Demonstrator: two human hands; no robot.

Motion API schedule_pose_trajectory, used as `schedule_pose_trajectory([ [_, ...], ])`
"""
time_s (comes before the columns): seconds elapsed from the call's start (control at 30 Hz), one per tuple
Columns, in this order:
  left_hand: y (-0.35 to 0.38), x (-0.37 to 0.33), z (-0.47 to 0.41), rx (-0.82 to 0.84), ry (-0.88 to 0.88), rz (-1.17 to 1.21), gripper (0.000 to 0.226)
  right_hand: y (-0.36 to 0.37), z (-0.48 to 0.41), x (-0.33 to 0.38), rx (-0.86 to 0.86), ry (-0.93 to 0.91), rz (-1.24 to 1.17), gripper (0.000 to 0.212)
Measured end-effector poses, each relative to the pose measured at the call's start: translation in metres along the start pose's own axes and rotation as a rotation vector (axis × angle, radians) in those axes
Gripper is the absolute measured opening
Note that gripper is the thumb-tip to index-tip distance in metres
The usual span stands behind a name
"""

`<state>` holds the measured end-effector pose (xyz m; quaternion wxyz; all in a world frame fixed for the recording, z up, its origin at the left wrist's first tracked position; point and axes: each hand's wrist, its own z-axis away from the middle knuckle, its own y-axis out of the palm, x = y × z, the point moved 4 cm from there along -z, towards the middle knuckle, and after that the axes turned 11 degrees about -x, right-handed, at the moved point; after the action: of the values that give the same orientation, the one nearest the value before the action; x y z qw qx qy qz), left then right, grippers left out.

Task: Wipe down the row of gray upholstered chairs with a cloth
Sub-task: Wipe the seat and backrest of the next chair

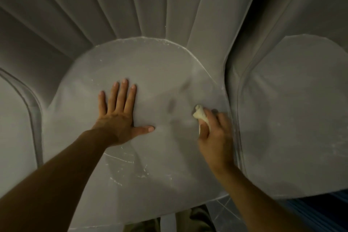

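The left hand point(120, 111) lies flat on the chair seat point(150, 66), fingers spread wide. The right hand point(214, 132) curls around a small cloth point(200, 114), pressing it on the seat's right side.

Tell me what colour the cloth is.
Cream-white cloth, gripped by the right hand; head view.

Here's my left hand point(120, 117), here's my right hand point(214, 137), both bare, nails clipped short. Forearms point(62, 171) uncovered all the way back from the hands. Between them, lower down, my olive-drab trousers point(201, 216).
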<state>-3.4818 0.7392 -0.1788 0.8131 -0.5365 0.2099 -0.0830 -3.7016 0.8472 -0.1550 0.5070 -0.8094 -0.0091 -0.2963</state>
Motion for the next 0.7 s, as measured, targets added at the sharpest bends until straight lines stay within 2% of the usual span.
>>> schedule_pose_trajectory([
  [0.13,-0.011,0.009,0.003,-0.054,0.046,-0.005,0.127,0.002,-0.044,0.005,-0.067,0.001,-0.017,0.038],
  [0.2,-0.016,0.021,0.003,-0.072,-0.008,-0.005,0.127,0.014,-0.070,0.007,-0.123,0.034,-0.007,0.039],
  [0.27,-0.017,0.032,0.001,-0.061,-0.075,-0.009,0.126,0.030,-0.085,0.011,-0.128,-0.011,0.037,0.039],
  [0.53,-0.007,0.037,-0.004,-0.062,-0.086,0.046,0.131,0.078,-0.117,0.047,-0.131,-0.053,0.252,0.019],
  [0.6,-0.002,0.040,-0.005,-0.114,-0.050,0.009,0.130,0.095,-0.127,0.061,-0.148,0.001,0.322,0.017],
  [0.7,0.003,0.045,-0.008,-0.105,-0.048,-0.036,0.127,0.114,-0.134,0.080,-0.195,0.054,0.356,0.021],
])
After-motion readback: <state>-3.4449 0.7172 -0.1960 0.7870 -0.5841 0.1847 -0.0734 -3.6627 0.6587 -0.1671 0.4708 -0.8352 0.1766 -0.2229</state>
